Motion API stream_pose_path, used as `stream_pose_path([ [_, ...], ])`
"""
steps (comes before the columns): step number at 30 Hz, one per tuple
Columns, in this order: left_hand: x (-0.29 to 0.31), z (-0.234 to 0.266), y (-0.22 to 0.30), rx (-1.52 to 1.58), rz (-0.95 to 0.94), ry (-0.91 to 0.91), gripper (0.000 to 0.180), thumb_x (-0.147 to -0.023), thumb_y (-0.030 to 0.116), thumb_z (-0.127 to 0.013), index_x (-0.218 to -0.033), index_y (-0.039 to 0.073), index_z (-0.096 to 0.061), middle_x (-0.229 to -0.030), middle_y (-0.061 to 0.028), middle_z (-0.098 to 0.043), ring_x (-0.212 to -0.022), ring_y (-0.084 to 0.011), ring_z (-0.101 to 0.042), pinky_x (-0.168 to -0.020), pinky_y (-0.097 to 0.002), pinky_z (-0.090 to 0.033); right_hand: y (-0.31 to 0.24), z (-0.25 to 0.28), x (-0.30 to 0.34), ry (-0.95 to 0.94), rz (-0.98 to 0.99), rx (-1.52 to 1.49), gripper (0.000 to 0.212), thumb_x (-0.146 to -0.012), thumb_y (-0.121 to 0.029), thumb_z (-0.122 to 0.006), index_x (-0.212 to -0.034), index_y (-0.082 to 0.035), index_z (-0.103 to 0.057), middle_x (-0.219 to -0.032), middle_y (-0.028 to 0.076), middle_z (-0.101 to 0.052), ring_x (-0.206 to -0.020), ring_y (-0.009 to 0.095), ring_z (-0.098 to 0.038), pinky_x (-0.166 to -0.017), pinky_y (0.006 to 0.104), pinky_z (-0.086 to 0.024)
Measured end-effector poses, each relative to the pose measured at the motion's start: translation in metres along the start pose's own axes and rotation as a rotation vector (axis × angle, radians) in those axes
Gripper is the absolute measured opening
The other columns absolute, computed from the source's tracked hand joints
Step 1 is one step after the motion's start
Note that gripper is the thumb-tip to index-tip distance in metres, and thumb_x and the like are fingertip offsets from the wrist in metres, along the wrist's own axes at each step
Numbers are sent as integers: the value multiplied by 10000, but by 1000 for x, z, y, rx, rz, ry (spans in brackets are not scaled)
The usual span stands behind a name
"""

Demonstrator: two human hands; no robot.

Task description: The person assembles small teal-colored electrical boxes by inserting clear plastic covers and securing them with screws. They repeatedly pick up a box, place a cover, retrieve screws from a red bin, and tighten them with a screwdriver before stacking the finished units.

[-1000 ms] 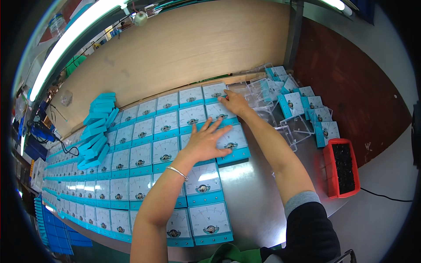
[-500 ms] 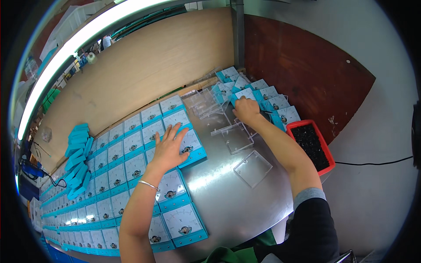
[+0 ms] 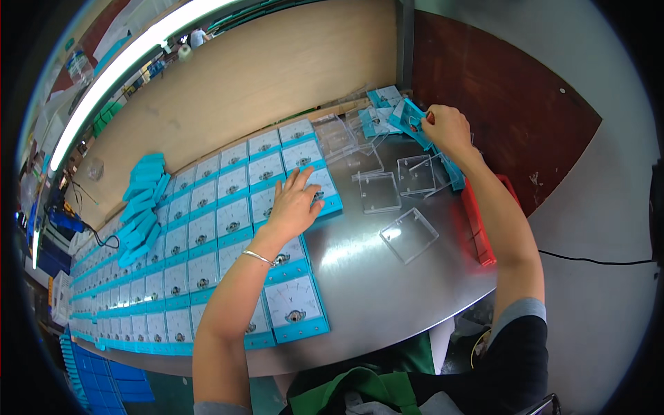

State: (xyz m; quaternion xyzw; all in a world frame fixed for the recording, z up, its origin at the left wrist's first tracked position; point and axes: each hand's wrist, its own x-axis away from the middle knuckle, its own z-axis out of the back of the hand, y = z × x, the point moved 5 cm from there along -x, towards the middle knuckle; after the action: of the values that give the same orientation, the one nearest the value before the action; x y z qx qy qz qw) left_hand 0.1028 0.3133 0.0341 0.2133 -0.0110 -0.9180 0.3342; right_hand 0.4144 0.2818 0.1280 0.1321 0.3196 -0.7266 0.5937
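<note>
My left hand (image 3: 294, 207) lies over the right end of the rows of panel meters, its fingers spread and resting on a white-faced meter with a blue base (image 3: 324, 200). At the back right, my right hand (image 3: 446, 130) is closed on a tilted blue panel meter (image 3: 409, 119), its face turned away. Something reddish shows at the fingertips, too small to name. Beside that hand lie other loose meters (image 3: 377, 123). Clear plastic covers (image 3: 380, 192) lie scattered between my hands, and a single cover (image 3: 409, 235) lies nearer to me.
A red box (image 3: 477, 225) stands by my right forearm, its inside mostly hidden. Blue pieces (image 3: 144, 200) are heaped on the meters at the left. A wooden board (image 3: 277, 69) and a dark red panel (image 3: 498, 97) bound the metal table (image 3: 353, 290). A black cable (image 3: 588, 259) runs off right.
My right hand has lifted a blue meter from the pile and tilted it up. The left hand stays spread on the meters. The whole view has shifted somewhat.
</note>
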Motion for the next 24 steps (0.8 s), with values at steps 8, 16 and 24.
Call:
stream_pose_path([
  [8, 76, 20, 118, 2181, 515, -360, 462, -959, 360, -456, -1249, 3, -497, -1216, -173, -568, -1026, -300, -613, -843, -445, -526, -138, 66, 199, -26, 836, -306, 281, -662, -70, -693, -930, -13, -630, -874, 73, -607, -778, 228, -592, -576, 320, -509],
  [16, 168, 17, 131, 1906, 701, -219, 413, -853, 140, -627, -1207, -12, -481, -1052, -119, -620, -907, -230, -644, -690, -380, -574, -136, 84, 238, -510, -36, -1337, 282, -900, -162, -628, -1093, 21, -536, -867, 118, -648, -780, 183, -639, -712, 285, -502],
  [24, 200, 3, 150, 2021, 795, -204, 381, -818, 123, -676, -1132, -18, -513, -985, -117, -624, -825, -208, -642, -616, -352, -571, -150, 69, 257, -312, 36, -1546, 294, -968, -225, -517, -1119, 16, -443, -952, 195, -644, -897, 251, -662, -777, 352, -530],
])
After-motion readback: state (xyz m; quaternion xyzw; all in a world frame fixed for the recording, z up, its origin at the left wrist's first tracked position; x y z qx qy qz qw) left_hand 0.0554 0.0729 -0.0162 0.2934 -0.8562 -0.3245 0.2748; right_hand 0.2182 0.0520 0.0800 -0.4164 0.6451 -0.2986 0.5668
